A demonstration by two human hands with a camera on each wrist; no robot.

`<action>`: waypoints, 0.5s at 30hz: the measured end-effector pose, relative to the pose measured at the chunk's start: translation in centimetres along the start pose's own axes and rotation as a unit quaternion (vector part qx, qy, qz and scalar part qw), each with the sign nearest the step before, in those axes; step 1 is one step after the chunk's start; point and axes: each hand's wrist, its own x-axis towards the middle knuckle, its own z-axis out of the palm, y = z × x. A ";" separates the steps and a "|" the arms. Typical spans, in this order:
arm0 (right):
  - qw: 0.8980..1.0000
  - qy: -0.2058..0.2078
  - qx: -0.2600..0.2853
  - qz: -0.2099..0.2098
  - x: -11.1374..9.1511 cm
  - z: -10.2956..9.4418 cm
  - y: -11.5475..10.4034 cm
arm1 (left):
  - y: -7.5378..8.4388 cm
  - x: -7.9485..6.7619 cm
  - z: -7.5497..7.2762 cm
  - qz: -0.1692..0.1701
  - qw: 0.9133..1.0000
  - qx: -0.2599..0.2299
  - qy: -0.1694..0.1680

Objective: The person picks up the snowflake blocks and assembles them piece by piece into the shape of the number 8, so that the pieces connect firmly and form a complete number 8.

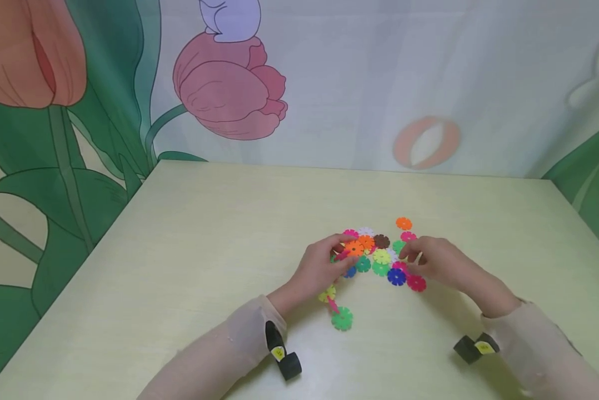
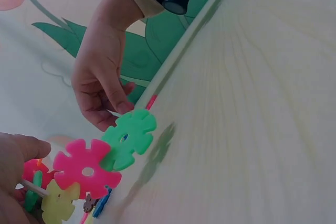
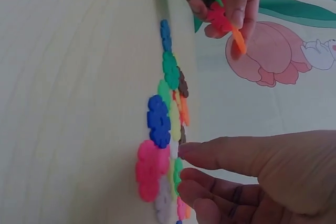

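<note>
My left hand (image 1: 319,262) grips a joined chain of plastic snowflake discs, slotted together at angles, above the table. An orange disc (image 1: 353,249) shows at its fingertips, and a green disc (image 1: 342,319) hangs at the chain's lower end. In the left wrist view, a pink disc (image 2: 86,169) of that chain is seen beside the thumb. My right hand (image 1: 438,261) is over the right side of a loose pile of discs, thumb and fingers bent and apart. The right wrist view shows its fingertips right beside the pile, near a dark blue disc (image 3: 158,121) and a pink disc (image 3: 149,171).
The pile lies on a pale wooden table (image 1: 204,233), with a brown disc (image 1: 382,241) at its middle. An orange disc (image 1: 404,223) lies at its far side. Behind the table hangs a curtain (image 1: 339,83) printed with tulips. Each sleeve carries a black wrist camera (image 1: 290,365).
</note>
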 end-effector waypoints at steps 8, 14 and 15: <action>1.000 -0.011 -0.018 0.009 0.4 0.9 0.1 | 0.0 0.0 0.1 0.002 1.000 0.025 0.006; 0.999 -0.016 -0.025 0.024 0.9 1.3 -0.1 | 0.1 -0.1 0.0 0.000 1.000 0.030 0.006; 0.999 -0.015 -0.023 0.026 1.0 1.3 -0.1 | 0.1 -0.1 0.1 0.001 1.000 0.030 0.006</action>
